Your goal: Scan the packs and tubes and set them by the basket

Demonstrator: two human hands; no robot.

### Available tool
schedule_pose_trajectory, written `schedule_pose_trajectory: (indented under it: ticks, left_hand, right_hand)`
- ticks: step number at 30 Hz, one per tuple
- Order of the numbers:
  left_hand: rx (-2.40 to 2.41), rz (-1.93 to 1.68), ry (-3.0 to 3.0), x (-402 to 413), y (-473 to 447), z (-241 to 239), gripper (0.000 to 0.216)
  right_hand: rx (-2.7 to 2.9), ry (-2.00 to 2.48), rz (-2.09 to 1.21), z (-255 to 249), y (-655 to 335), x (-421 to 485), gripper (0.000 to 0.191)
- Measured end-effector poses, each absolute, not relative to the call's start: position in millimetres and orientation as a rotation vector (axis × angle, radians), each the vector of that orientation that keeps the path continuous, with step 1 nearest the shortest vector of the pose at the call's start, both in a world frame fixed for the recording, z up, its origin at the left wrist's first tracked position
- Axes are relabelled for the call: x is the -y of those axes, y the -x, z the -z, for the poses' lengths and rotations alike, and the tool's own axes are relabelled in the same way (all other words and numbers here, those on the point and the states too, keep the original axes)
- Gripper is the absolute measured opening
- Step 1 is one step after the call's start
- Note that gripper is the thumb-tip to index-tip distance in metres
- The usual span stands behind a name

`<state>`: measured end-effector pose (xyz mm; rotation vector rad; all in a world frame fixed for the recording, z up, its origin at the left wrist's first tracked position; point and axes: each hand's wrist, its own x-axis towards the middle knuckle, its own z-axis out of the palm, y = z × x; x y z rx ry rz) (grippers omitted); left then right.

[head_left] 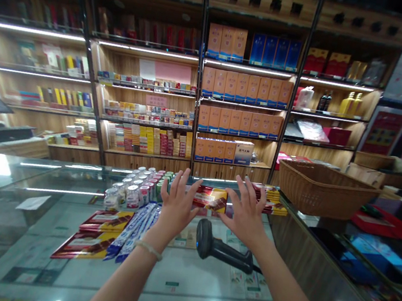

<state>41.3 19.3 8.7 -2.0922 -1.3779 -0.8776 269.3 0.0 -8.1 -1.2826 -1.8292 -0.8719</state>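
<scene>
Over the glass counter (144, 296), my left hand (177, 206) reaches forward with its fingers spread, a pale bracelet at the wrist. Facing it, my right hand (246, 215) is also open with fingers apart. A red and yellow chocolate bar (211, 198) lies crosswise between them, each hand close to one end; whether the fingertips touch it is unclear. Just in front lies a black handheld barcode scanner (224, 250). Left of my left hand are blue and white long packets (134, 232), more red and yellow chocolate bars (95, 233) and several small cans (135, 191).
Beyond my right hand is a stack of red and yellow packs (273, 202). A brown woven basket (325, 185) stands on the right, with a dark phone-like slab (342, 253) nearer. Behind the counter, lit shelves (245, 107) hold boxes, packs and bottles.
</scene>
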Motion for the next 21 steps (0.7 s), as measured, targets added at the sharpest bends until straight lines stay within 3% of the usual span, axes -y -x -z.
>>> schedule_pose_trajectory:
  ticks: [4, 10, 21]
  left_hand:
    - [1.247, 0.860, 2.103, -12.8, -50.3, -9.4, 0.086]
    - [1.177, 0.936, 2.042, -11.8, -54.2, -7.2, 0.067]
    - [1.114, 0.943, 2.026, -16.0, -56.4, -0.7, 0.057]
  right_hand:
    - [1.828, 1.219, 0.960, 5.2, -265.4, 4.7, 0.055]
    - [1.836, 1.110, 1.011, 2.1, -260.6, 9.4, 0.055]
    - [1.877, 1.019, 1.004, 4.5, -253.8, 12.9, 0.057]
